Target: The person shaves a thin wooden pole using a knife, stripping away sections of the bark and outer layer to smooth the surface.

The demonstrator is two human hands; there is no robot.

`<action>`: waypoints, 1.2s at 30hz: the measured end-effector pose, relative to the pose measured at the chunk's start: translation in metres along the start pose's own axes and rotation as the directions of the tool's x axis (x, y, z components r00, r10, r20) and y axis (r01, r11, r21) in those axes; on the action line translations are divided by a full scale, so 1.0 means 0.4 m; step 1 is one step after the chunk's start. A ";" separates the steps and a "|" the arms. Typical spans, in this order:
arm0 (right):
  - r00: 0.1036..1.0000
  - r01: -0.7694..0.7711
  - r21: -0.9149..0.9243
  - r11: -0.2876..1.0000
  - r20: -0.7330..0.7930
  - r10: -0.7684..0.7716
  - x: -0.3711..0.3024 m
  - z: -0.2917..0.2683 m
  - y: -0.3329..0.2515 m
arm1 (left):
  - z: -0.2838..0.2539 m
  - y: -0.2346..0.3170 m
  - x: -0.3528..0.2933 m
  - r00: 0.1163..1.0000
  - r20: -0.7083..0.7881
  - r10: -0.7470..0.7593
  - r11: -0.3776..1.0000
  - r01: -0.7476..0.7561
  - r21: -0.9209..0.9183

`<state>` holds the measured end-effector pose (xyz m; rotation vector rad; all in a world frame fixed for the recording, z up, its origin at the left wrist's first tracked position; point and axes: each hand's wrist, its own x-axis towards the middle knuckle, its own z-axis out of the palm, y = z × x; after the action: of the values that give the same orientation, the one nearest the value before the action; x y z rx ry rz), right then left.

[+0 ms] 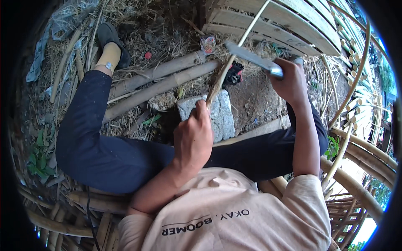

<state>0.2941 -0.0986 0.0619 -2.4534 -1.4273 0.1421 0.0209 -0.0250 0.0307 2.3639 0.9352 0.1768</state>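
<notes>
My left hand (pixel 193 136) is closed around the near end of a long thin bamboo stick (pixel 252 27), which slants away up to the right past the top edge. The stick's lower part looks rough and brownish. My right hand (pixel 289 81) grips a large knife (pixel 251 57) with a broad grey blade; its handle is mostly hidden in my fist. The blade points left and crosses the stick beyond my left hand; whether it touches the stick, I cannot tell. Below the stick lies a pale squared stone (pixel 224 117), partly covered by my left hand.
Two thick bamboo poles (pixel 167 87) lie on the straw-strewn ground between my legs. A slatted wooden panel (pixel 272 31) stands at the far right. Cut bamboo poles (pixel 358 106) are stacked along the right side. A black and red scrap (pixel 234 74) lies beyond the stone.
</notes>
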 end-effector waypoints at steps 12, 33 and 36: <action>0.966 0.072 0.088 0.993 0.241 -0.092 -0.028 -0.013 -0.068 | -0.012 0.028 0.013 0.999 -0.032 -0.008 0.999 0.007 -0.034; 0.963 0.095 0.158 0.983 0.237 -0.131 -0.042 -0.011 -0.113 | -0.019 0.022 0.015 0.999 -0.026 0.022 0.994 -0.025 -0.105; 0.959 0.140 0.181 0.973 0.219 -0.179 -0.039 -0.010 -0.108 | -0.023 0.019 0.020 0.999 0.025 -0.021 0.978 0.025 -0.206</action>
<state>0.2511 -0.0929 0.0780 -2.2351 -1.6330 0.5086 0.0284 -0.0200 0.0418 2.1593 0.8884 0.2265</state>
